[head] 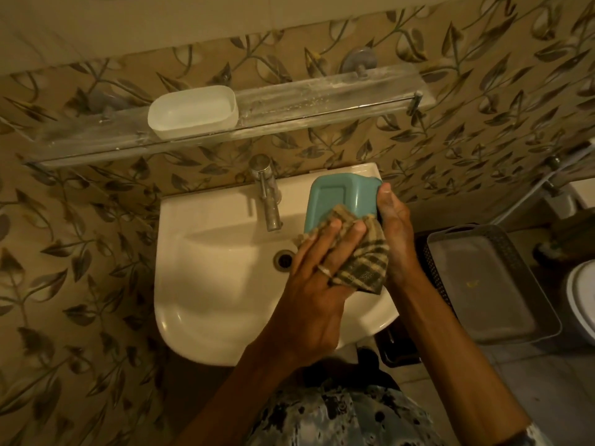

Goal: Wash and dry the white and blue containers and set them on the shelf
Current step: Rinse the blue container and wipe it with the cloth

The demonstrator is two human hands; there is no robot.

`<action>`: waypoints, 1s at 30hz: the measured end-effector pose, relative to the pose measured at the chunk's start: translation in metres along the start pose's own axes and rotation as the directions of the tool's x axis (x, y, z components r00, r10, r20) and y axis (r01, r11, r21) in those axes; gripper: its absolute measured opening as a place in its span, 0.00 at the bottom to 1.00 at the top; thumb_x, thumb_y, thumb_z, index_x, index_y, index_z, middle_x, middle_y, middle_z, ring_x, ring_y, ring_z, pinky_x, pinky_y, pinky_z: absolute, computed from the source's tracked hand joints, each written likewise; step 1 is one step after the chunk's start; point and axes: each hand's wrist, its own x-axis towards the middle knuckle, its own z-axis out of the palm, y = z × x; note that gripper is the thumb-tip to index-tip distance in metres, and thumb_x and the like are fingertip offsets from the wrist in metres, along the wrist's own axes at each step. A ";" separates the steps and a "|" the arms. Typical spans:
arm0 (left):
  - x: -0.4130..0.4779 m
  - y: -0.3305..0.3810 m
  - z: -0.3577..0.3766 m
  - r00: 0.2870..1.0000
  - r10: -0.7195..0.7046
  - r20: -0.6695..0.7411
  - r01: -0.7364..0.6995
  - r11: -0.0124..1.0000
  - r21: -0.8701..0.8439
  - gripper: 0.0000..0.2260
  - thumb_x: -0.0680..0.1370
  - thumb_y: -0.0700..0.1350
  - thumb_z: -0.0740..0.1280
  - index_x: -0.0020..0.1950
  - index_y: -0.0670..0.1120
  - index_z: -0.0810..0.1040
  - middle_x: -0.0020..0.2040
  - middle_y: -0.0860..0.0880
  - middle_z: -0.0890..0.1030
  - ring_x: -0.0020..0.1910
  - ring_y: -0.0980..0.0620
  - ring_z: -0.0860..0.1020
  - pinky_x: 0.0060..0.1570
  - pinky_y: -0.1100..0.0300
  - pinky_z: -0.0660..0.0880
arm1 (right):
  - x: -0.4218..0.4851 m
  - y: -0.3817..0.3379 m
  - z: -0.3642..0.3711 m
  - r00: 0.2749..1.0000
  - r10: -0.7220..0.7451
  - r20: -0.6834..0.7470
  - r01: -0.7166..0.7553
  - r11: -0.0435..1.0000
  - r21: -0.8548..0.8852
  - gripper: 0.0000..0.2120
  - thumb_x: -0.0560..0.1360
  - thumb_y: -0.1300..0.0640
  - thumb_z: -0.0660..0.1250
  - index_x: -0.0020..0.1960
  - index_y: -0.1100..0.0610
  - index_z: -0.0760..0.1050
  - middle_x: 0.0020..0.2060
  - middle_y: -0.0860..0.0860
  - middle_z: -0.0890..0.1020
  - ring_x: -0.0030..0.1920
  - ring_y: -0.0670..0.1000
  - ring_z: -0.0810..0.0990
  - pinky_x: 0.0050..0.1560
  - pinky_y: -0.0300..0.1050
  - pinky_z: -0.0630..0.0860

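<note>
Over the sink point(193, 300), our right hand point(394, 220) clamps the light, stiff, probably slippery blue container point(338, 194) by its edge; our left hand point(318, 268) presses a cloth point(367, 262) flat-fingered against it.

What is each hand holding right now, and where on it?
The right hand grips the blue container by its right edge. The left hand presses the checkered cloth flat against its near end.

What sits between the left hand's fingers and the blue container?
A checked cloth: in the head view the left hand presses it against the blue container, which the right hand holds.
</note>
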 end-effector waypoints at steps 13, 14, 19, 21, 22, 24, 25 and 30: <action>0.057 -0.023 -0.015 0.864 -0.502 -0.037 0.452 0.807 -0.380 0.19 0.79 0.44 0.53 0.71 0.47 0.67 0.68 0.44 0.71 0.65 0.49 0.70 0.65 0.47 0.69 | 0.000 0.006 0.001 0.994 -0.076 -0.085 0.075 0.997 -0.008 0.16 0.81 0.46 0.55 0.49 0.53 0.78 0.44 0.56 0.81 0.43 0.54 0.80 0.44 0.51 0.79; 0.053 -0.023 -0.013 0.846 -0.533 -0.019 0.481 0.778 -0.404 0.19 0.79 0.45 0.52 0.70 0.47 0.68 0.65 0.44 0.73 0.62 0.48 0.73 0.62 0.45 0.71 | 0.000 0.004 0.001 0.991 -0.092 -0.094 0.093 0.996 0.010 0.16 0.81 0.46 0.55 0.50 0.54 0.78 0.46 0.58 0.80 0.46 0.57 0.79 0.48 0.55 0.79; 0.021 -0.005 -0.001 0.838 -0.545 -0.034 0.503 0.794 -0.341 0.19 0.78 0.42 0.54 0.68 0.45 0.71 0.71 0.42 0.69 0.70 0.46 0.67 0.67 0.44 0.68 | 0.005 0.003 -0.005 0.986 -0.071 -0.149 0.085 0.993 0.085 0.16 0.82 0.48 0.53 0.54 0.55 0.77 0.45 0.53 0.83 0.45 0.52 0.82 0.47 0.52 0.80; 0.015 0.006 0.001 0.873 -0.479 -0.092 0.430 0.844 -0.321 0.19 0.78 0.38 0.55 0.69 0.44 0.70 0.75 0.43 0.64 0.74 0.46 0.62 0.71 0.44 0.64 | 0.004 0.006 -0.006 0.987 -0.041 -0.158 0.056 0.994 0.089 0.18 0.82 0.47 0.53 0.58 0.57 0.76 0.49 0.56 0.83 0.47 0.54 0.82 0.47 0.50 0.81; 0.013 0.010 0.002 0.897 -0.426 -0.122 0.375 0.876 -0.303 0.19 0.78 0.36 0.55 0.69 0.45 0.69 0.76 0.46 0.61 0.76 0.46 0.59 0.72 0.45 0.61 | 0.002 0.007 -0.006 0.987 -0.026 -0.157 0.042 0.994 0.099 0.20 0.82 0.46 0.53 0.61 0.59 0.75 0.52 0.59 0.82 0.51 0.57 0.81 0.50 0.52 0.81; 0.014 0.009 0.001 0.925 -0.348 -0.155 0.301 0.917 -0.261 0.20 0.78 0.35 0.56 0.70 0.46 0.67 0.76 0.50 0.57 0.77 0.47 0.55 0.74 0.46 0.58 | 0.001 0.007 -0.004 0.987 -0.005 -0.162 0.026 0.992 0.126 0.24 0.81 0.45 0.54 0.65 0.61 0.73 0.58 0.63 0.79 0.55 0.60 0.79 0.55 0.57 0.79; 0.017 0.006 -0.001 0.930 -0.334 -0.153 0.292 0.924 -0.247 0.20 0.78 0.36 0.56 0.70 0.46 0.67 0.76 0.51 0.56 0.77 0.48 0.54 0.74 0.46 0.57 | 0.001 0.007 -0.003 0.988 -0.005 -0.155 0.027 0.991 0.134 0.23 0.80 0.44 0.54 0.65 0.60 0.73 0.58 0.63 0.79 0.55 0.60 0.79 0.56 0.58 0.78; 0.034 -0.013 -0.014 0.913 -0.387 -0.127 0.348 0.904 -0.248 0.19 0.79 0.40 0.55 0.71 0.48 0.64 0.73 0.43 0.65 0.73 0.45 0.62 0.73 0.45 0.59 | 0.001 0.006 -0.001 0.989 -0.069 -0.130 0.079 0.994 0.073 0.16 0.81 0.46 0.54 0.55 0.53 0.76 0.47 0.54 0.82 0.45 0.52 0.82 0.47 0.51 0.80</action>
